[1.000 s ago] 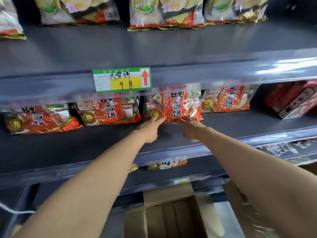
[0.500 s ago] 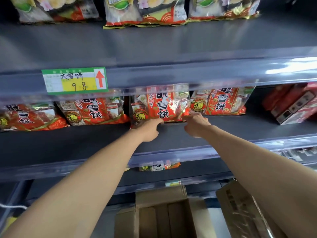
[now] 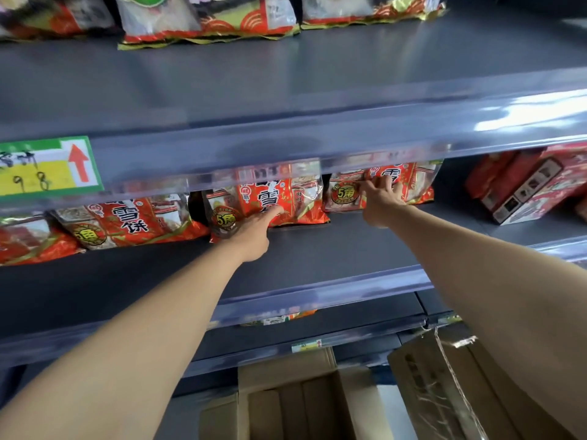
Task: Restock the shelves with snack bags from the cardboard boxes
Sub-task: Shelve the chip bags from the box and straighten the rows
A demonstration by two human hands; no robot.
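Left hand [image 3: 254,231], centre of the frame, is lying flat with the fingers together and pointing up-right, palm down on the lower front of a red snack bag [image 3: 270,201]. It's pressing on the bag, not pinching it. Right hand [image 3: 379,198], right of centre, has its fingers spread and curled onto the front of the next red bag [image 3: 409,182], covering part of the print beside the round yellow sticker; can't tell if the thumb is hooked behind it.

Both bags sit at the back of the middle shelf [image 3: 317,249], just beside each other. More of the same red bags [image 3: 127,220] run off to the left, and some red boxes [image 3: 533,185] lean at the far right.

On the rail above, upper left, there's a green and yellow price tag [image 3: 47,166] with a red arrow. The top shelf has pale snack bags [image 3: 206,17]. An open cardboard box [image 3: 286,401] sits at the bottom centre, and another box [image 3: 428,392] is tilted just right of it.
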